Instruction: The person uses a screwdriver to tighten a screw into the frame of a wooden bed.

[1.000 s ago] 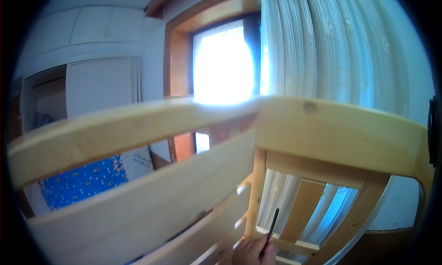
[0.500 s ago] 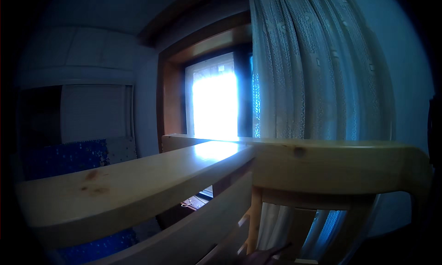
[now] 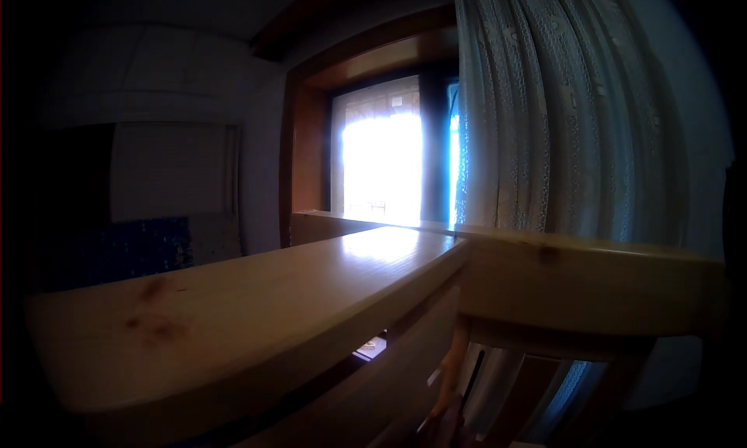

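Low in the view, at the bottom edge, a small dim part of a hand [image 3: 446, 423] shows, which I take to be my right hand. Its fingers look closed around a thin dark rod [image 3: 473, 376] that points upward; the shadow hides what kind of tool it is. The hand is beside a pale wooden post [image 3: 453, 362], below the joint of two wooden rails. A broad, glossy rail [image 3: 249, 300] with brown knots runs from the left to that joint. Another rail [image 3: 576, 281] extends to the right. My left hand is out of sight.
Beyond the rails are a bright window [image 3: 381, 160] in a brown wooden frame and a long patterned curtain [image 3: 560, 113]. A wooden side board [image 3: 389, 386] lies under the left rail. Dark blue speckled fabric [image 3: 132, 250] shows at the far left.
The view has shifted, so the window and rails sit further right, and the picture is darker. The dark rod has swung from a slanted to a nearly upright position, and more of the hand shows.
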A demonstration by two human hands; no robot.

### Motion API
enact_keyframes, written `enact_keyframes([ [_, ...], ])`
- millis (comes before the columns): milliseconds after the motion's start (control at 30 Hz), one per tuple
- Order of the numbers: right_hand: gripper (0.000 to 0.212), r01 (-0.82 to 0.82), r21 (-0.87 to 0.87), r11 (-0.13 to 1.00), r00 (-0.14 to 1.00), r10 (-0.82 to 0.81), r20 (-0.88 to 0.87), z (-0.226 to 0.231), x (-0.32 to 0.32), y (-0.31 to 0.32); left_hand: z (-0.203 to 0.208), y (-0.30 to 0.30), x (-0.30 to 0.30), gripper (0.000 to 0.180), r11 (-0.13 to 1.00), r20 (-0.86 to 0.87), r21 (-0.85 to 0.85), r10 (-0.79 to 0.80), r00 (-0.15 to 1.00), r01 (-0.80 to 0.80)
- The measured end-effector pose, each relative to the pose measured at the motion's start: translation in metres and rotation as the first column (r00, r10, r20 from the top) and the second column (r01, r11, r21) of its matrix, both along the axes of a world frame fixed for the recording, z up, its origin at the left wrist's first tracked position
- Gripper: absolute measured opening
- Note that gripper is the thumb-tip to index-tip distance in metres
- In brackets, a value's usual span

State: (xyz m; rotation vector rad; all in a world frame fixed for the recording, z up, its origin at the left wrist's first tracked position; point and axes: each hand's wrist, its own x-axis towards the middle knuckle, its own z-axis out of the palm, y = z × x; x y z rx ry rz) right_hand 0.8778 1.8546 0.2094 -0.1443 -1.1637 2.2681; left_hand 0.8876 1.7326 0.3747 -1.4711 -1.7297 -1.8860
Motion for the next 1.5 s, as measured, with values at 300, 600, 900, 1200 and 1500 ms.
enact_keyframes([
  [300,0.035,-0.03,0.181,0.983,1.0,0.028,0.014,0.006,0.05,-0.003,-0.027,0.024,0.04,0.028,0.957,-0.137,0.046,0.29,0.947,-0.287],
  [600,0.023,-0.102,0.299,0.949,0.993,0.114,-0.024,-0.002,0.123,0.016,-0.05,0.044,0.109,0.014,0.866,0.029,-0.05,0.499,0.866,-0.498],
  [900,0.012,0.097,0.379,0.92,0.961,0.012,-0.277,0.058,0.104,0.02,0.001,0.072,0.065,0.019,0.768,-0.06,-0.104,0.629,0.775,-0.632],
  [1200,0.021,-0.124,0.312,0.942,0.939,0.214,-0.271,0.136,0.05,0.03,0.08,0.068,0.007,0.023,0.607,-0.321,-0.152,0.716,0.62,-0.78],
  [1500,0.035,-0.617,0.047,0.785,0.725,0.591,-0.353,0.14,0.044,0.054,0.092,0.075,0.002,0.026,0.643,-0.306,-0.201,0.675,0.671,-0.739],
])
